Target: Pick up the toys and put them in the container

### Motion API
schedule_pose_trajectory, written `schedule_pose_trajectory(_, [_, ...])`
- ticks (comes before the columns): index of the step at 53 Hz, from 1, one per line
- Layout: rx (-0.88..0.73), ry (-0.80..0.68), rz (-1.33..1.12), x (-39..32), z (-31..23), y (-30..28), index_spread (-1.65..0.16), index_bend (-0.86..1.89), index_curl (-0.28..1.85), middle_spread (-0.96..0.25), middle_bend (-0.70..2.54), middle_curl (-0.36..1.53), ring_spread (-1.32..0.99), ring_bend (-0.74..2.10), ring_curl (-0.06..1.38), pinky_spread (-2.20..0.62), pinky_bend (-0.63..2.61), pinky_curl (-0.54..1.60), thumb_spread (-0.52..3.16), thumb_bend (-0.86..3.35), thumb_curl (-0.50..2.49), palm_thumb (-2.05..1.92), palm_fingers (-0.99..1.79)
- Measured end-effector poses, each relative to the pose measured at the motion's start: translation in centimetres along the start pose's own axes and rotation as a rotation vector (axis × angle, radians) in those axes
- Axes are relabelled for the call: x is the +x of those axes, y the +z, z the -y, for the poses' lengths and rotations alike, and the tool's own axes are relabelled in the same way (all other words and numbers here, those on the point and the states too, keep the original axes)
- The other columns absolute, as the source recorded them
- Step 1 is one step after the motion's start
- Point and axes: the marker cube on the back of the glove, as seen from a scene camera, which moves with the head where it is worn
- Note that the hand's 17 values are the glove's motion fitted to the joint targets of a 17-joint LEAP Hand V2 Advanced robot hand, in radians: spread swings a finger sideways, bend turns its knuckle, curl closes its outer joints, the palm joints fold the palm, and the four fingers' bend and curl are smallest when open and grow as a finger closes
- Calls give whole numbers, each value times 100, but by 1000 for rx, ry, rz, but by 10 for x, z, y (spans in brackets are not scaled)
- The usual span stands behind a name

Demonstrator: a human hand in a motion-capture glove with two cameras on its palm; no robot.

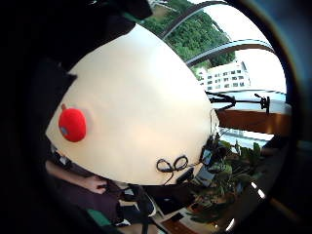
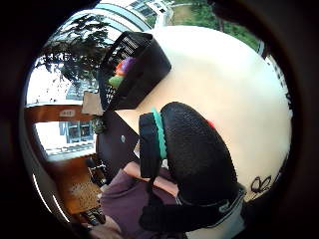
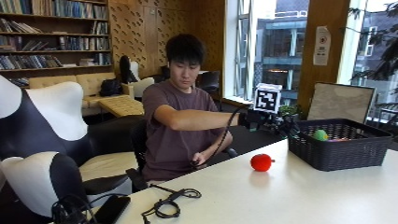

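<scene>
Gloved right hand raised above the white counter — whether its fingers are open or curled cannot be told. The round red plush toy lies below them, just beside the black slatted plastic basket. Risk — a glancing reach may roll the toy away.

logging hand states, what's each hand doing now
Right hand: gloved, raised above the table; open or shut cannot be told.
Left hand: bare, down by the table edge; grip cannot be told.
</scene>
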Motion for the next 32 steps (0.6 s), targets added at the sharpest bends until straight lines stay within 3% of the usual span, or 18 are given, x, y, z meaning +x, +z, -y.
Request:
schedule_pose_trajectory(8, [11,46,-54,4,1,-1,-19,14,7,0,17,7,0,37,9,3,58,18,92,-5,2,-8,6])
schedule_pose_trajectory(12, [7,-2,-128,9,-2,0,-22,15,10,0,18,9,0,40,10,3,61,21,107,-5,4,-8,3])
schedule_pose_trajectory(21, [1,43,-24,2,-7,2,-24,16,15,0,19,15,0,45,13,4,65,24,124,-5,7,-9,-1])
schedule_pose_trajectory(28, [-20,-71,-201,11,-19,33,-25,16,18,0,19,19,0,48,15,4,66,26,130,-6,9,-9,-3])
schedule_pose_trajectory(32, [-58,-75,-89,0,-23,50,-25,15,19,0,19,21,0,48,16,4,68,27,132,-6,9,-9,-3])
